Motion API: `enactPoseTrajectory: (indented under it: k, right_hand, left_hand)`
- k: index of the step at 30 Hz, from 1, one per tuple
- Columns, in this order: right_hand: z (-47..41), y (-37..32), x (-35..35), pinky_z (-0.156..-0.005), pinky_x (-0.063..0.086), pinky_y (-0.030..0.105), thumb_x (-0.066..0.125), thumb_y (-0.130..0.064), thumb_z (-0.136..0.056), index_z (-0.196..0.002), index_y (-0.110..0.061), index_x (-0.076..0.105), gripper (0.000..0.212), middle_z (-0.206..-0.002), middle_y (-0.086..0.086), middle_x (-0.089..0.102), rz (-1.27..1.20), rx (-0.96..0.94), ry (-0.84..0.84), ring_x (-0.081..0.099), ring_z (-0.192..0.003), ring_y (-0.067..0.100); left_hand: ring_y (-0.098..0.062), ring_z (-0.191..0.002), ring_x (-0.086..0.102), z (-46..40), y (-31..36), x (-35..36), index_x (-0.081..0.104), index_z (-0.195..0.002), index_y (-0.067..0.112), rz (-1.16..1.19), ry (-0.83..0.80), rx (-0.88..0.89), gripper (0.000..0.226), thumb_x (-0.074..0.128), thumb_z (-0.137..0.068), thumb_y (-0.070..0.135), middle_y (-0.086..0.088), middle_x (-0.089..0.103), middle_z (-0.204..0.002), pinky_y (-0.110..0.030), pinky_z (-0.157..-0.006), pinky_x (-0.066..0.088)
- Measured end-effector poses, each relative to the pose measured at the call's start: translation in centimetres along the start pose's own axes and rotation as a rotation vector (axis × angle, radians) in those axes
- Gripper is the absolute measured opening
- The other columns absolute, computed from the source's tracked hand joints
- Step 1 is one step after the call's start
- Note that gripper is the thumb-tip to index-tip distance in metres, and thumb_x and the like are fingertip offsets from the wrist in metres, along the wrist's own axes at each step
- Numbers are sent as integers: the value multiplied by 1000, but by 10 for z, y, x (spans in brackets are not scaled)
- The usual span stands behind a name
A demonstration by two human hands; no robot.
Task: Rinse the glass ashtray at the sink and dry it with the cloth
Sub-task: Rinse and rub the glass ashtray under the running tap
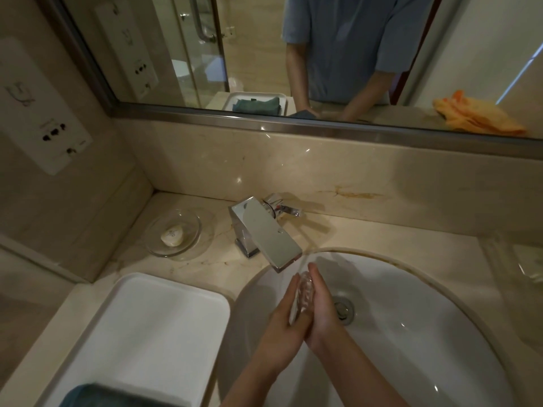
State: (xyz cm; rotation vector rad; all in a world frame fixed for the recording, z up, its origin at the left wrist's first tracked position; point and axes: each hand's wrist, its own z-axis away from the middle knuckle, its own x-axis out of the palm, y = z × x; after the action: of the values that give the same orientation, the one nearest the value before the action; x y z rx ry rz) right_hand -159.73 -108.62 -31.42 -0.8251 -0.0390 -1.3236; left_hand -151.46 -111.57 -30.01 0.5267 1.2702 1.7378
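Observation:
The clear glass ashtray [304, 295] stands on edge between my palms, over the white sink basin [411, 333]. My left hand [286, 314] presses on its left face and my right hand [321, 309] on its right face. Water runs from the chrome faucet [264, 233] onto the ashtray's top. Most of the glass is hidden by my fingers. A teal cloth [88, 396] lies at the near end of the white tray [152, 327], left of the basin.
A glass soap dish [174, 232] with a soap bar sits on the marble counter behind the tray. The mirror above shows an orange cloth [476, 114]. Clear glassware [526, 259] stands at the right edge. The drain [342, 311] lies right of my hands.

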Motion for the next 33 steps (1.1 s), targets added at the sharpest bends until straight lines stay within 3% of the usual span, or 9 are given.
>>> enactPoseTrajectory:
  k: [3,7,12,15,20,23,25,28,33]
  right_hand:
    - [-1,0,-4,-73,49,32,52,-55,-85,-101,-12,70,49,-83,4,72,-37,-2,34,69,-84,18]
    - [-6,3,-13,-61,50,29,57,-46,-82,-60,-16,77,42,-58,1,70,-204,-22,-7,70,-57,15]
    - [-9,1,-14,-62,57,26,65,-35,-64,-67,-17,76,21,-63,2,69,-396,-77,-143,69,-60,17]
    - [-11,5,-15,-72,58,35,58,-28,-69,-96,-17,72,32,-83,7,72,-480,-64,-192,71,-75,23]
    - [-8,10,-13,-91,47,41,57,-25,-70,-116,-12,62,49,-107,9,65,-510,-64,-249,62,-98,26]
    - [-6,9,-13,-88,46,43,53,-30,-72,-118,-12,59,50,-111,7,62,-476,-24,-300,57,-105,27]
    - [-8,5,-15,-77,51,41,49,-29,-73,-112,-8,61,46,-102,9,67,-429,-6,-311,65,-92,27]
    - [-11,-6,-17,-76,54,42,50,-17,-74,-98,-1,63,31,-90,13,71,-346,52,-289,70,-79,28]
    - [-12,-30,-23,-64,50,20,53,-12,-92,-103,-5,64,17,-84,-1,71,403,-63,-119,66,-76,10]
  left_hand:
    - [5,-130,30,2,1,0,21,-122,68,66,-71,-45,40,40,-89,56,31,29,-138,-20,-107,25]
    - [7,-137,5,-6,-1,2,16,-145,40,-126,-81,7,48,23,-97,47,18,14,-155,-19,-114,5]
    - [4,-135,-8,-15,5,7,7,-148,28,-362,-54,81,48,20,-102,32,10,2,-158,-16,-111,-3]
    - [-18,-144,-15,-20,-1,12,5,-149,27,-501,36,-33,49,17,-102,31,0,-8,-159,-34,-116,-8]
    - [-38,-144,3,-30,-7,4,14,-146,30,-105,242,-301,50,27,-99,40,-13,2,-159,-45,-116,9]
    - [-27,-102,63,-31,-6,-5,34,-136,18,121,194,-396,58,43,-91,53,-13,57,-124,-32,-75,54]
    - [-20,-61,66,-33,-4,-10,54,-112,7,304,198,-399,54,51,-86,54,-9,65,-81,-23,-48,49]
    - [-19,-48,66,-32,-3,-17,64,-80,2,440,250,-387,41,57,-88,42,-9,68,-63,-20,-41,48]
    - [-13,-39,61,-37,-8,-18,62,-97,7,618,398,-385,20,62,-88,25,-7,69,-72,-22,-41,49]
